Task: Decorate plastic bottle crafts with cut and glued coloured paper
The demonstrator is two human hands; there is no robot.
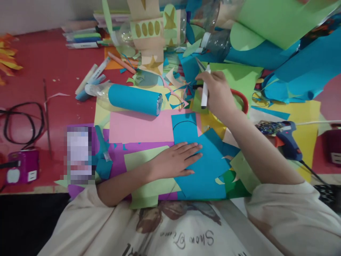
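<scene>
Left hand (177,160) lies flat, unclenched, pressing blue paper (206,174) on the red bench (53,67). Right hand (218,93) grasps a white marker (205,95) above it. Shirt (186,231) script reads "Show"; the remainder is illegible.

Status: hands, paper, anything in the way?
Left hand flat, open, pressing the blue paper. Right hand gripping a white marker, held beyond the sheet. Paper scraps, red handle and glue gun crowd the right side.

The left hand (177,159) lies flat on a blue paper sheet (205,167), while beyond it the right hand (217,93) grips a white marker (205,93) upright.
</scene>
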